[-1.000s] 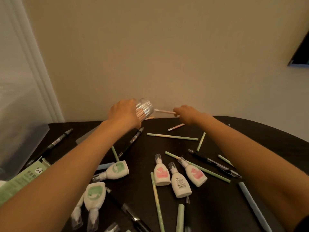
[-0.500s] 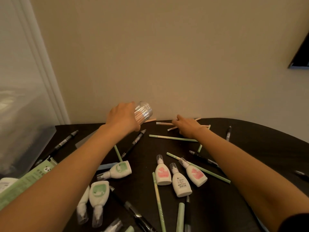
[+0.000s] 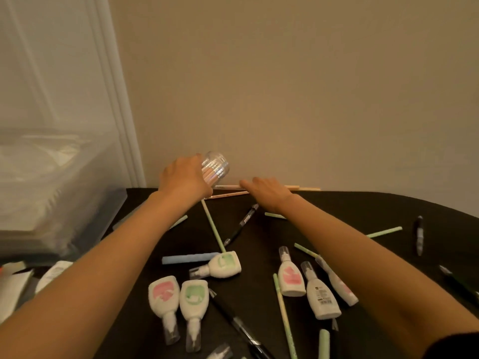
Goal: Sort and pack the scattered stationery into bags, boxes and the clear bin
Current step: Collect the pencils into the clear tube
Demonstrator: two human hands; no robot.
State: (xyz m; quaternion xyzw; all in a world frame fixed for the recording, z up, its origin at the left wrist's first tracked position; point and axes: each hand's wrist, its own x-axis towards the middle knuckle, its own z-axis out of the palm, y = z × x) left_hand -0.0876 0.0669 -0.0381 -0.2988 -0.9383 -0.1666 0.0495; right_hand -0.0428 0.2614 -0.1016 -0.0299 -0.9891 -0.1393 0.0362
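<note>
Near: white bottles [image 3: 291, 279], green pencils [image 3: 284, 314] and black pens [image 3: 241, 225] lie loose on the table [image 3: 363, 208]. Unsorted.
Middle: my left hand [image 3: 181, 182] grips the clear tube [image 3: 216, 167], tilted and part filled.
Far, at the wall: my right hand [image 3: 267, 193] fed the tube a second ago. It is now down on the remaining pink pencils [image 3: 307, 188], fingers stretched flat and seemingly not yet pinching. The pink lot is nearly gathered.

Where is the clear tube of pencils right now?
Head view, left of centre at the far edge of the table by the wall: the left hand holds the clear tube tilted, just left of the right hand, which lies over loose pink pencils.
</note>
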